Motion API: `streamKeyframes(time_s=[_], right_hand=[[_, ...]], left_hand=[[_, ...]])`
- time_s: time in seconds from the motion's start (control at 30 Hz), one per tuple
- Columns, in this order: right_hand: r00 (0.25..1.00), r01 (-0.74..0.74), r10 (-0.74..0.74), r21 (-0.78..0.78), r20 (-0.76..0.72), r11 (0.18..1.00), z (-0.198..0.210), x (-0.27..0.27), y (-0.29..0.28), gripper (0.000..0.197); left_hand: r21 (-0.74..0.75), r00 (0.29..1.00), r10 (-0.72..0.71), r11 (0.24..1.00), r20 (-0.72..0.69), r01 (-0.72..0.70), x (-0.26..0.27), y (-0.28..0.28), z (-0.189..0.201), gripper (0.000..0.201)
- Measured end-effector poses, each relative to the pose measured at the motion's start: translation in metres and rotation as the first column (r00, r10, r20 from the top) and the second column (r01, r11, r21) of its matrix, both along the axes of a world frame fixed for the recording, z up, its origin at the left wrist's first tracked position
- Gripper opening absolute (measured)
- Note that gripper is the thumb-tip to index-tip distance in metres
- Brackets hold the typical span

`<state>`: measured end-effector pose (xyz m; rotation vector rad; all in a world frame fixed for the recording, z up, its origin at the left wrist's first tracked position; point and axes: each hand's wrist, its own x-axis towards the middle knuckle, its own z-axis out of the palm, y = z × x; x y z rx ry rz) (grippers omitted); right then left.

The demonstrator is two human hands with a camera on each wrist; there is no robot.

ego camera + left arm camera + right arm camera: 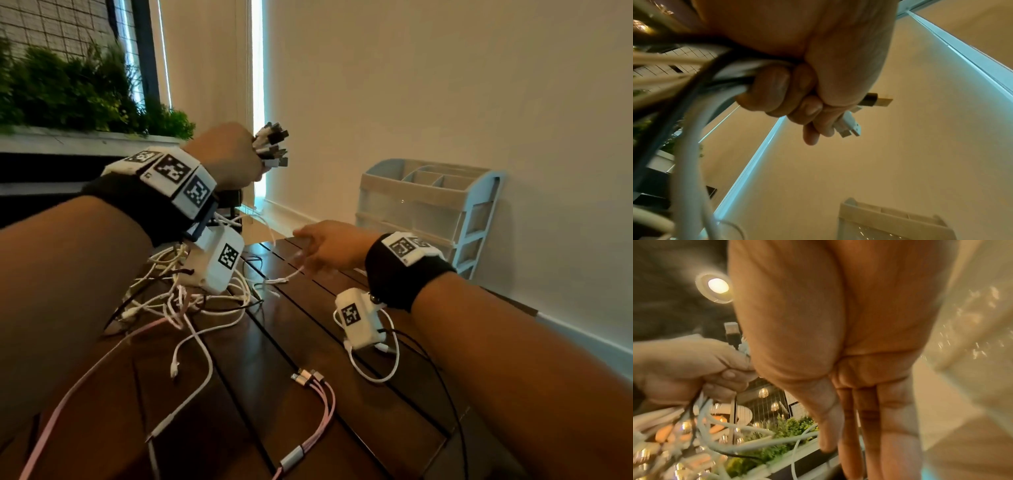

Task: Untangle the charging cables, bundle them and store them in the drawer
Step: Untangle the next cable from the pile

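Observation:
My left hand (226, 157) is raised above the table and grips a bundle of cable ends; their USB plugs (272, 144) stick out past the fist. The left wrist view shows the fingers (777, 91) curled round white and black cables (692, 146), with plugs (849, 125) poking out. The cables hang down to a tangle (178, 294) on the dark table. My right hand (329, 246) reaches forward low over the table, fingers (865, 410) straight, holding nothing I can see. A thin white cable (291, 272) lies just by its fingertips. The pale drawer unit (428, 205) stands behind against the wall.
A pink multi-plug cable (318, 411) lies on the slatted wooden table (308, 346) near me. A white loop (387, 370) and a black cable (445, 394) lie under my right wrist. A planter with green plants (68, 85) runs along the left.

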<state>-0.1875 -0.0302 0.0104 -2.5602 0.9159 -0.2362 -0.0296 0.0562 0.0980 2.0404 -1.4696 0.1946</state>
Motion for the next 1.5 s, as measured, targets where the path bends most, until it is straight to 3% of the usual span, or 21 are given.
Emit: streamKeyframes(time_s=[0.13, 0.2, 0.3, 0.43, 0.57, 0.63, 0.8, 0.87, 1.0, 1.07, 1.13, 1.3, 1.33, 1.4, 1.5], right_hand=[[0.972, 0.171, -0.183, -0.091, -0.145, 0.981, 0.005, -0.04, -0.012, 0.011], [0.929, 0.199, -0.207, -0.058, -0.308, 0.978, -0.004, -0.06, -0.015, 0.002], [0.846, 0.223, -0.171, 0.045, -0.506, 0.974, -0.026, -0.075, -0.011, 0.011], [0.725, 0.16, -0.157, -0.058, -0.671, 0.985, -0.049, -0.073, -0.011, 0.026], [0.733, 0.088, -0.114, -0.072, -0.671, 0.994, -0.047, -0.068, -0.017, 0.019], [0.791, 0.076, -0.117, -0.093, -0.6, 0.993, -0.032, -0.068, -0.017, 0.013], [0.962, 0.046, -0.109, -0.243, -0.25, 0.969, 0.009, -0.071, -0.006, 0.015], [0.982, 0.061, -0.107, -0.276, -0.155, 0.959, 0.014, -0.07, -0.002, 0.019], [0.984, 0.117, -0.144, -0.226, -0.106, 0.967, 0.003, -0.072, 0.0, 0.013], [0.987, 0.114, -0.138, -0.231, -0.088, 0.966, -0.001, -0.074, -0.001, 0.018], [0.987, 0.147, -0.157, -0.244, -0.02, 0.959, -0.004, -0.074, -0.006, 0.008], [0.947, 0.179, -0.131, -0.141, 0.294, 0.974, -0.008, -0.067, -0.005, 0.009], [0.917, 0.186, -0.144, -0.079, 0.372, 0.979, -0.008, -0.066, -0.004, 0.003], [0.817, 0.171, -0.202, 0.108, 0.54, 0.979, -0.009, -0.065, -0.002, 0.013], [0.713, 0.108, -0.269, 0.277, 0.648, 0.955, -0.007, -0.064, 0.001, 0.012]], left_hand=[[0.044, 0.998, -0.021, 0.999, 0.051, 0.018, -0.007, -0.001, -0.01, 0.023], [0.068, 0.998, -0.048, 0.997, 0.031, 0.046, -0.011, -0.004, -0.02, 0.022], [0.114, 0.993, -0.115, 0.986, -0.038, 0.118, -0.018, -0.012, -0.036, 0.023], [0.093, 0.973, -0.168, 0.979, -0.16, 0.184, -0.026, -0.016, -0.05, 0.029], [0.075, 0.95, -0.199, 0.972, -0.242, 0.223, -0.033, -0.018, -0.057, 0.031], [0.081, 0.941, -0.206, 0.969, -0.269, 0.235, -0.036, -0.02, -0.059, 0.035], [0.085, 0.876, -0.254, 0.946, -0.41, 0.314, -0.043, -0.03, -0.066, 0.037], [0.082, 0.878, -0.263, 0.944, -0.4, 0.32, -0.047, -0.032, -0.068, 0.033], [0.03, 0.859, -0.265, 0.951, -0.438, 0.308, -0.05, -0.034, -0.073, 0.033], [0.068, 0.876, -0.266, 0.946, -0.402, 0.318, -0.053, -0.034, -0.075, 0.025], [0.116, 0.891, -0.281, 0.933, -0.357, 0.341, -0.059, -0.034, -0.077, 0.022], [0.073, 0.836, -0.301, 0.925, -0.458, 0.373, -0.069, -0.043, -0.089, 0.026], [0.059, 0.832, -0.303, 0.927, -0.466, 0.37, -0.068, -0.045, -0.09, 0.026], [0.022, 0.808, -0.324, 0.923, -0.492, 0.384, -0.068, -0.047, -0.089, 0.027], [0.007, 0.78, -0.369, 0.902, -0.505, 0.432, -0.066, -0.049, -0.088, 0.036]])
